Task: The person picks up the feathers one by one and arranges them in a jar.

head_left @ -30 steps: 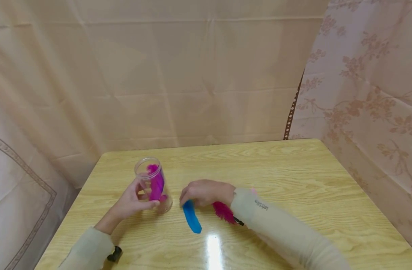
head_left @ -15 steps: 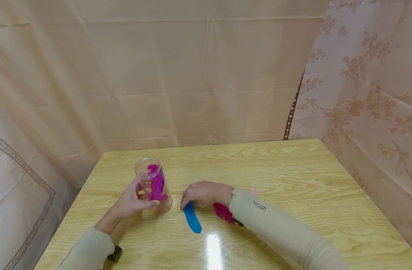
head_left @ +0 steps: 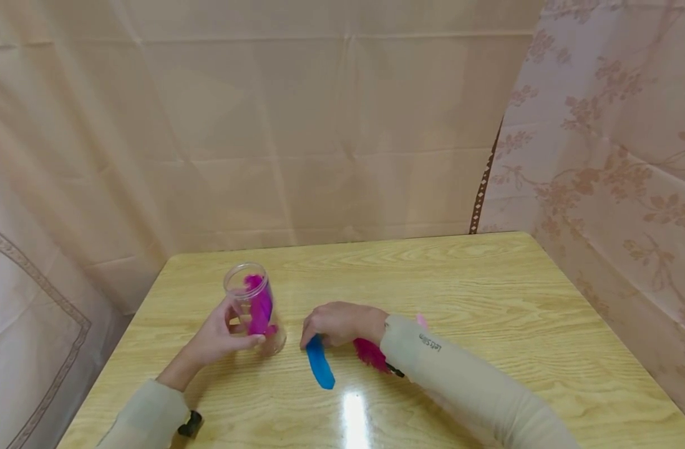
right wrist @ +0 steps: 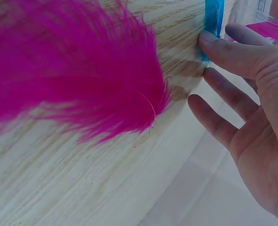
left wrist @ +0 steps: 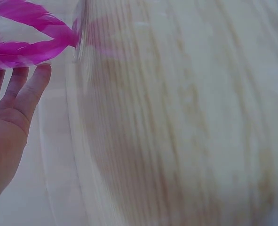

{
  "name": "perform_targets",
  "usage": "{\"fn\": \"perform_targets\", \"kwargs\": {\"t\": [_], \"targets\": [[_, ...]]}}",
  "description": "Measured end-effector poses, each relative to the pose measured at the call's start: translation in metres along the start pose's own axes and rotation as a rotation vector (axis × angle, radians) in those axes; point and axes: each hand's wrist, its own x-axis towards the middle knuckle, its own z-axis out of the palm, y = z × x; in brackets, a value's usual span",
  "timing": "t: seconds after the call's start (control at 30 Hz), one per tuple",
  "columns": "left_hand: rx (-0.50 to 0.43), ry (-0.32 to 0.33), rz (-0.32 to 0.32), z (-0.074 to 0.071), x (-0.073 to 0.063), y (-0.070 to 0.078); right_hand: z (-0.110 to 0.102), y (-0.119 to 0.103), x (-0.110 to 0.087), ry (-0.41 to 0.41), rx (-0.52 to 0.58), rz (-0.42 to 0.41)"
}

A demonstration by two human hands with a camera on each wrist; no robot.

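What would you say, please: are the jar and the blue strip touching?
Apart: the head view shows bare table between the jar and both the blue strip and the right grip at the strip's upper end.

A clear, open-topped jar (head_left: pixel 246 296) containing magenta feathers (head_left: pixel 260 312) stands left of a curved blue strip (head_left: pixel 320 365) extending toward the near side.

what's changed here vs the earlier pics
Very little: the right sleeve has shifted slightly, baring a bit more of the pale pink piece beyond it. Nothing was visibly taken up or let go. The left hand still holds the clear jar, the right hand still pinches the blue piece, and the magenta feather stays put.
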Motion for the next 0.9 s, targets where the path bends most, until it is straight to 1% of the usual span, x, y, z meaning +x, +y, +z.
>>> {"fn": "perform_targets", "kwargs": {"t": [0.4,0.53,0.73,0.9], "targets": [[0.012,0.001,0.014,0.0008,-0.0006,0.0004,0.0048,0.0038,0.0022,0.022,-0.01,0.011],[0.011,0.002,0.008,0.0005,-0.0004,-0.0004,0.0056,0.0053,0.0032,0.035,-0.013,0.009],[0.001,0.002,0.011,0.0003,-0.0005,0.0004,0.005,0.0045,0.0029,0.044,-0.021,0.001],[-0.002,0.001,0.016,-0.0003,-0.0003,-0.0013,0.0052,0.0034,0.0027,0.043,-0.021,0.012]]}}
